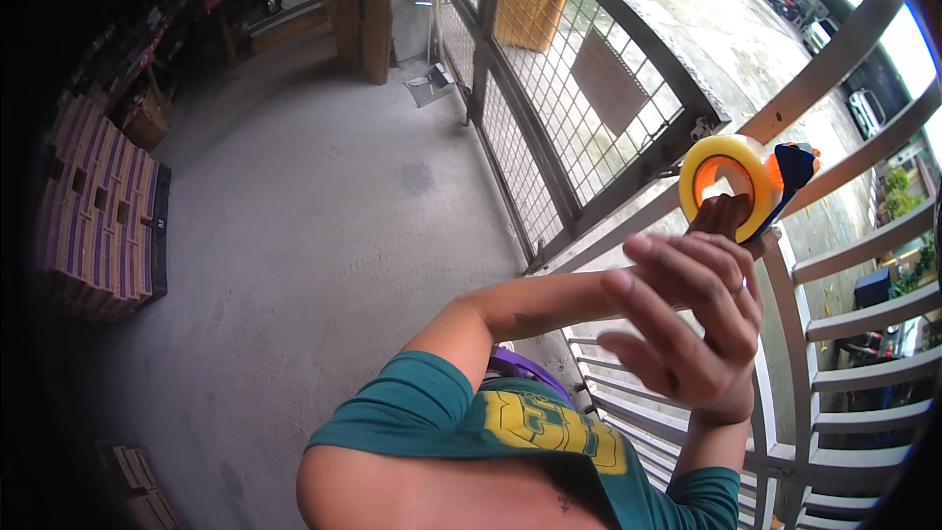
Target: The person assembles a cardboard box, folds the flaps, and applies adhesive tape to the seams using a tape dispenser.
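Free room extends leftward from the hands (692, 329), above the concrete floor (324, 196), as far as the stacked cartons (103, 216). A tape roll (763, 186) occupies the space just beyond them. Ahead-left, the mesh gate (532, 130) obstructs; rightward, pale bars (868, 314) leave narrow gaps.

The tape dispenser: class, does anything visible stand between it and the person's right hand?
Nothing visible stands between the right hand and the tape dispenser, which shows just above it in the picture. The pale metal bars lie behind the dispenser, not between the two.
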The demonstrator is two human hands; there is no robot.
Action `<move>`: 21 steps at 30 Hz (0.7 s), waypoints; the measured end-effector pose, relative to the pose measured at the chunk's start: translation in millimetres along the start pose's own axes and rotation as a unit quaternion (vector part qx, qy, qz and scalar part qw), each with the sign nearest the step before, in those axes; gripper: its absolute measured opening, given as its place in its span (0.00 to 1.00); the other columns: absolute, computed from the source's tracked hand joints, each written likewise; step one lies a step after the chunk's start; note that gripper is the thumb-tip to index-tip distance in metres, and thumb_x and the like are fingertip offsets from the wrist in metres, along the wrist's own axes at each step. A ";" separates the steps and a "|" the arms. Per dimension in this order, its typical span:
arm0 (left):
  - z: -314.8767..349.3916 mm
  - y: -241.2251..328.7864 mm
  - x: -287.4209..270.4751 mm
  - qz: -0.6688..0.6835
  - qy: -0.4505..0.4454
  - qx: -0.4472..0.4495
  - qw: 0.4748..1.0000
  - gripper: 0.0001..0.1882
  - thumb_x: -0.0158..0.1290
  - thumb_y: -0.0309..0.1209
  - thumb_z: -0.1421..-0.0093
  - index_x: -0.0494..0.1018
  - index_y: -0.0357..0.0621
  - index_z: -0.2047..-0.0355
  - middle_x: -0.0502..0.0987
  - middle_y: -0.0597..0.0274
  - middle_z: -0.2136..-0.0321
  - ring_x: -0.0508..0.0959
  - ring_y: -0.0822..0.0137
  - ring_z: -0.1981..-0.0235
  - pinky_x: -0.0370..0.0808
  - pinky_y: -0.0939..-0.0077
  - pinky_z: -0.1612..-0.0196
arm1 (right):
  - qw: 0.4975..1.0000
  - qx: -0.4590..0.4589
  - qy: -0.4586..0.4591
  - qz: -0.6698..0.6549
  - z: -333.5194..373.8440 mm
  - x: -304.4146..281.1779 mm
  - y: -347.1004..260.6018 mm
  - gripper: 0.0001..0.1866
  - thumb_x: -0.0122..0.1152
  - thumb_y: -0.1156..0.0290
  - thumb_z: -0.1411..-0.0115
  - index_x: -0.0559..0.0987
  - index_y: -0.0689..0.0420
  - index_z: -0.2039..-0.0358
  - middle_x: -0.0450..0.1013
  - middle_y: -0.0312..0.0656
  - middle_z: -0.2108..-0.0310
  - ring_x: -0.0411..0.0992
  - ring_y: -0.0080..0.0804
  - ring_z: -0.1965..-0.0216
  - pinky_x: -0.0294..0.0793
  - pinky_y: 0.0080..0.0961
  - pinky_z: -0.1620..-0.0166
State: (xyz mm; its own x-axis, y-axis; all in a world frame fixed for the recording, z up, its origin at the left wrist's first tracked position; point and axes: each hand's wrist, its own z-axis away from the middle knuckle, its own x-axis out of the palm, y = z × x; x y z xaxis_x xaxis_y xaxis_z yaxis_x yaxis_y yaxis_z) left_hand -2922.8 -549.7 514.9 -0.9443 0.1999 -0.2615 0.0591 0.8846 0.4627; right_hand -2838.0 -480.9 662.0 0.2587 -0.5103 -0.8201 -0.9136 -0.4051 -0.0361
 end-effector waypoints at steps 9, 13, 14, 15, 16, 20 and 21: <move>148.5 -175.6 -211.4 -0.147 -0.081 -0.244 0.955 0.24 0.49 0.26 0.47 0.69 0.46 0.47 0.66 0.45 0.65 0.70 0.45 0.63 0.69 0.55 0.59 | 0.916 0.083 -0.075 -0.385 -34.4 212.2 67.5 0.16 0.63 0.80 0.50 0.78 0.59 0.58 0.75 0.44 0.60 0.74 0.42 0.58 0.74 0.32 0.56; 268.1 -250.7 -305.2 -0.250 -0.025 -0.450 0.857 0.23 0.48 0.28 0.47 0.72 0.51 0.49 0.69 0.45 0.68 0.70 0.46 0.63 0.69 0.57 0.58 | 0.886 0.116 -0.149 -0.423 -67.3 352.1 81.6 0.11 0.61 0.73 0.43 0.79 0.56 0.59 0.73 0.43 0.60 0.74 0.39 0.62 0.74 0.30 0.58; 296.4 -264.4 -327.1 -0.264 -0.032 -0.560 0.785 0.21 0.47 0.29 0.45 0.73 0.53 0.50 0.71 0.42 0.65 0.71 0.45 0.61 0.69 0.57 0.56 | 0.876 0.137 -0.172 -0.430 -74.7 385.2 83.9 0.10 0.61 0.72 0.42 0.79 0.56 0.59 0.73 0.43 0.61 0.75 0.37 0.63 0.74 0.30 0.59; 330.4 -277.5 -351.8 -0.262 -0.003 -0.597 0.758 0.19 0.47 0.32 0.43 0.74 0.55 0.51 0.72 0.40 0.62 0.71 0.44 0.58 0.70 0.58 0.55 | 0.867 0.155 -0.197 -0.431 -83.1 419.7 85.4 0.10 0.60 0.70 0.42 0.79 0.56 0.59 0.73 0.42 0.61 0.75 0.35 0.63 0.74 0.28 0.60; 383.6 -293.1 -377.6 -0.352 -0.011 -0.598 0.720 0.16 0.49 0.32 0.43 0.76 0.51 0.55 0.76 0.46 0.66 0.74 0.49 0.62 0.71 0.59 0.57 | 0.856 0.172 -0.205 -0.443 -91.1 454.8 84.3 0.11 0.60 0.68 0.41 0.79 0.55 0.58 0.73 0.42 0.61 0.74 0.34 0.62 0.74 0.27 0.60; 490.0 -321.2 -472.8 -0.330 -0.043 -0.774 0.538 0.17 0.47 0.35 0.44 0.76 0.55 0.54 0.76 0.45 0.60 0.77 0.46 0.59 0.72 0.55 0.54 | 0.817 0.289 -0.273 -0.419 -69.7 613.8 100.8 0.11 0.62 0.67 0.44 0.81 0.56 0.60 0.75 0.47 0.61 0.78 0.38 0.64 0.76 0.28 0.61; 509.5 -317.4 -502.4 -0.313 -0.050 -0.812 0.491 0.17 0.46 0.36 0.44 0.76 0.54 0.55 0.76 0.45 0.58 0.76 0.46 0.57 0.72 0.56 0.53 | 0.806 0.296 -0.307 -0.410 -73.0 642.9 100.7 0.11 0.62 0.67 0.44 0.81 0.56 0.61 0.76 0.47 0.61 0.78 0.38 0.63 0.76 0.28 0.59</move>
State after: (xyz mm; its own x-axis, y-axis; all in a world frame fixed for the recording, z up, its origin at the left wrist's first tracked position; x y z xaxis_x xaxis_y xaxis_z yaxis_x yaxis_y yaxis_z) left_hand -2302.2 -716.1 67.8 -0.5882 0.1948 -0.7849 -0.6442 -0.6995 0.3092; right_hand -2740.8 -905.2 172.7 0.8136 0.2898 -0.5040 -0.5515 0.1104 -0.8268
